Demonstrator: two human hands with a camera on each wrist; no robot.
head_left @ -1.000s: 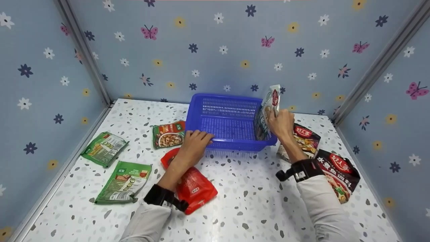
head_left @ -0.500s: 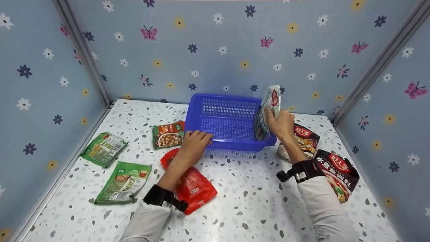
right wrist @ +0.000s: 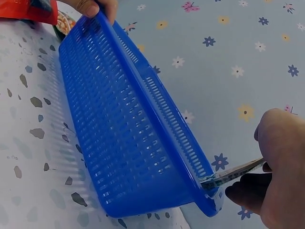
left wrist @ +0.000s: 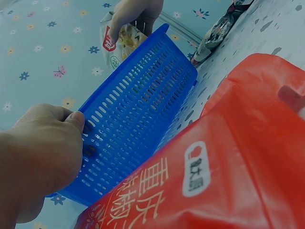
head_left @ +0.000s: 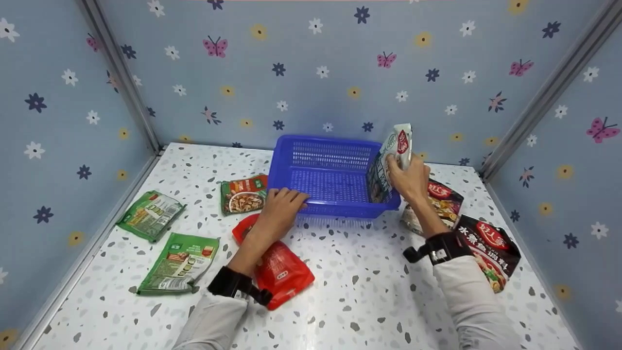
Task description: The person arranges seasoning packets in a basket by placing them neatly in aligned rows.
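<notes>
Two green sachets (head_left: 167, 238) lie by the table's left edge; their print cannot be read. A red pouch (left wrist: 224, 181) lettered 重庆 lies under the left wrist. The left hand (head_left: 281, 209) is curled over the blue basket (head_left: 330, 180) near rim. A white packet (head_left: 391, 158), standing inside at the right wall, is pinched by the right hand (head_left: 410, 177).

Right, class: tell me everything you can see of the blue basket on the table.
The blue basket is a shallow rectangular tray that looks like plastic, its walls and floor pierced with rows of slots. It sits on the speckled table, near the back wall. The left hand holds its near rim at the left corner. At its right end a white packet stands upright inside, pinched by the right hand. Nothing else shows inside it.
</notes>
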